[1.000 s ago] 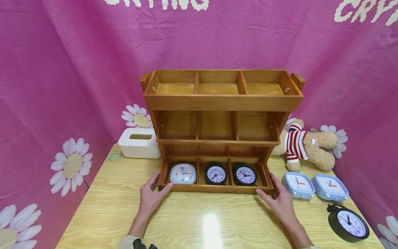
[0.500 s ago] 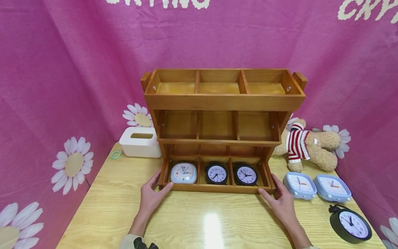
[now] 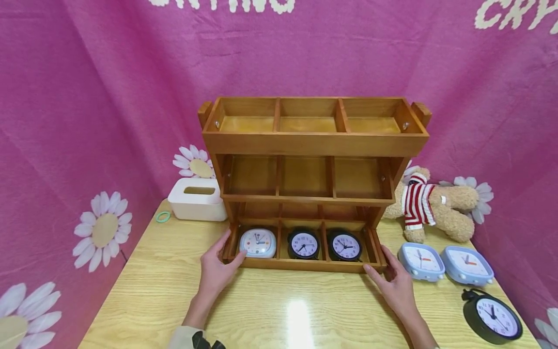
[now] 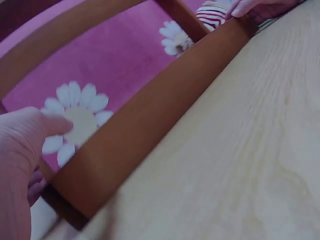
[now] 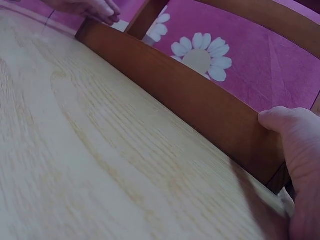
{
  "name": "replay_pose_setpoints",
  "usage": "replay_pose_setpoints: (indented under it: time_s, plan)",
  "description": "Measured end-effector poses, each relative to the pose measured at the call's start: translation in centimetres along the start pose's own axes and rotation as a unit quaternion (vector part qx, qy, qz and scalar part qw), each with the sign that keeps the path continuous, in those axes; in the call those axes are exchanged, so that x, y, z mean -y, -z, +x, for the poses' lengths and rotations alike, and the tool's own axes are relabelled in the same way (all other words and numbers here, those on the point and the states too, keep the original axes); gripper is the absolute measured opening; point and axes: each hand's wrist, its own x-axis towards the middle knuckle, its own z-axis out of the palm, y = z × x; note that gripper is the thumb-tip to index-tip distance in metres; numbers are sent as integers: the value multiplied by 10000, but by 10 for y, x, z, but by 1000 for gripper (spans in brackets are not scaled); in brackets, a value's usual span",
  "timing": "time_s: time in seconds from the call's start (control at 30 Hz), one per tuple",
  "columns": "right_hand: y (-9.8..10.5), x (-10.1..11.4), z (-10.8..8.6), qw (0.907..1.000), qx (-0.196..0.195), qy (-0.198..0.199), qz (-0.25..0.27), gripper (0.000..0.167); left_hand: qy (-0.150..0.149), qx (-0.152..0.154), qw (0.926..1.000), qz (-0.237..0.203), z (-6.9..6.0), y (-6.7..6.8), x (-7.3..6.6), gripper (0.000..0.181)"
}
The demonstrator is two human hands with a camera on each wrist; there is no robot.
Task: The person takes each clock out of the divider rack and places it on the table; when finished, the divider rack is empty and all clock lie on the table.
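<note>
Seemingly steadying the wooden rack (image 3: 316, 145): right grip (image 3: 396, 285) half closed on one corner, left grip (image 3: 215, 271) spread loosely, holding nothing; next likely calls for even pressure

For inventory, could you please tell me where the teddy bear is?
In the head view, the teddy bear lies at right, behind two light blue clocks, beside the tiered wooden shelf.

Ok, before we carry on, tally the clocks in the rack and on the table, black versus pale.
Black clocks: 3 (2 in the rack, 1 on the table)
Pale clocks: 3 (1 in the rack, 2 on the table)
Total: 6
</note>
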Motion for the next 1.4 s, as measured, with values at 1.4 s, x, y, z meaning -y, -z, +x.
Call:
replay_pose_setpoints:
  time_s: [1.4]
  plan:
    - [1, 0, 0, 9999, -96, 74, -76, 67, 1515, 2127, 9129, 3137, 48, -56, -53, 85]
